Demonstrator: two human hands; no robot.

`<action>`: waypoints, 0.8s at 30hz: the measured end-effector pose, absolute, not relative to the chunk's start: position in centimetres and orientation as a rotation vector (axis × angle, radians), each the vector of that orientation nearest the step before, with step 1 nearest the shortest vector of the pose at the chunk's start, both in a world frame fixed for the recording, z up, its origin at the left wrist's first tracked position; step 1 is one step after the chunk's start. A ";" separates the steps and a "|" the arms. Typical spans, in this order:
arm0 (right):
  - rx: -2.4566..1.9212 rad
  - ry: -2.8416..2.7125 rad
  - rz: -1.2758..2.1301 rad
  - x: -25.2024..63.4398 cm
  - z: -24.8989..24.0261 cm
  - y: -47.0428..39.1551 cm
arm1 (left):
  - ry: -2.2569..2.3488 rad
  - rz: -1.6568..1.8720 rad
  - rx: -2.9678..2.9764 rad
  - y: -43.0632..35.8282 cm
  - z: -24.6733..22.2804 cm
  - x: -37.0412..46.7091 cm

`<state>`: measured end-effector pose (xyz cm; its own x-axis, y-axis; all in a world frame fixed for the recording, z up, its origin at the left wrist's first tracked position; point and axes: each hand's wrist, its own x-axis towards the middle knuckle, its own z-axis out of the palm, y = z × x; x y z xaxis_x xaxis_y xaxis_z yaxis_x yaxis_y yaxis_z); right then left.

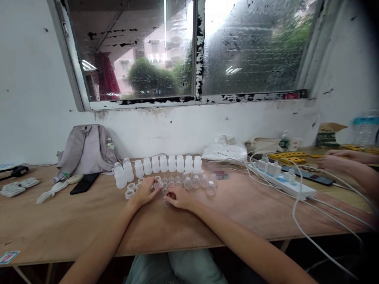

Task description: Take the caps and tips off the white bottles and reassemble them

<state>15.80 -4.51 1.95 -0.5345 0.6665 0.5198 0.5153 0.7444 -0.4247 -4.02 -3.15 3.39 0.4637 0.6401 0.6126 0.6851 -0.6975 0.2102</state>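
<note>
A row of translucent white baby bottles (163,164) stands across the table, with two more bottles at its left end. My left hand (145,191) is curled, thumb and forefinger around a translucent collar ring (159,184). More collar rings (129,194) lie to its left, partly hidden by the hand. Just to the right, my right hand (178,197) pinches a clear bottle teat (166,202) close to the tabletop. Other clear teats (171,180) stand in a cluster behind both hands. Clear domed caps (196,181) sit to the right of the teats.
A white power strip (284,183) with plugs and looping cables lies at right, beside a phone (315,176). Another person's hand (337,161) is at far right. A grey backpack (89,152), a black phone-like slab (85,184) and a white plastic bag (225,150) are also around.
</note>
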 end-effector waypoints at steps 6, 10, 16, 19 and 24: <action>-1.022 -1.952 0.185 16.4 1.8 -3.5 | -1.002 -0.991 -2.831 -4.8 3.5 -2.9; -1.060 -1.932 0.167 16.6 1.6 -3.0 | -0.893 -0.763 -2.918 -4.9 3.1 -2.0; -1.091 -1.944 0.124 16.3 1.6 -3.1 | -0.822 -0.641 -2.962 -4.6 2.9 -1.7; -1.071 -1.933 0.097 16.3 1.4 -3.0 | -0.842 -0.750 -2.949 -4.6 2.8 -2.0; -1.039 -1.934 0.072 16.3 1.2 -2.8 | -0.901 -0.879 -2.900 -4.5 2.6 -2.1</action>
<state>16.32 -2.77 1.25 -0.2310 0.6866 0.6893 0.6337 0.6438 -0.4289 -2.12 -4.52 2.63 0.6831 0.5281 0.5044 0.5173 -0.8375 0.1761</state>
